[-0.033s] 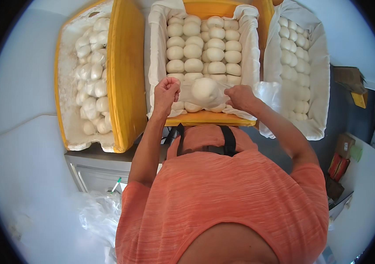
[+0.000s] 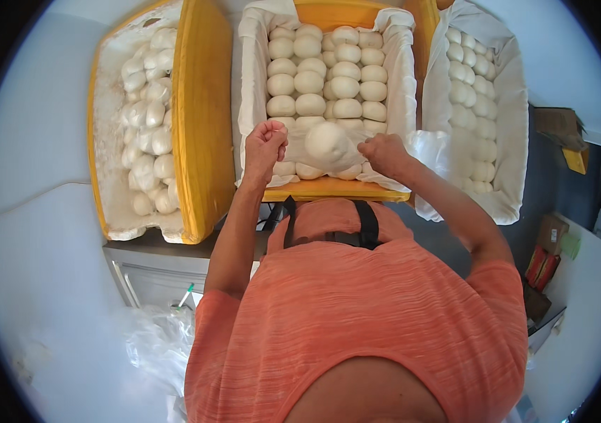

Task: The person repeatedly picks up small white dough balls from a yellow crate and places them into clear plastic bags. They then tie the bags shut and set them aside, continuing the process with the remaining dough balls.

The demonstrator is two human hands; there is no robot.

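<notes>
A round white bun (image 2: 326,142) sits in a thin clear plastic bag (image 2: 298,144) over the near end of the middle crate. At the bun's left, my left hand (image 2: 266,146) is closed in a pinch on one end of the bag. My right hand (image 2: 386,154) pinches the other end, so the film stretches between both hands. Rows of similar buns (image 2: 309,82) fill the yellow crate lined with white cloth (image 2: 253,63) beneath them.
On the left stands an open yellow-edged foam box (image 2: 205,120) holding bagged buns (image 2: 154,116). A cloth-lined crate (image 2: 512,134) with more buns is at right. Clear plastic bags (image 2: 429,148) lie beside my right hand. Cardboard boxes (image 2: 553,233) stand lower right.
The bun and bag have shifted very slightly away from me and to the left, with both hands moving along a little. Both still pinch the bag.
</notes>
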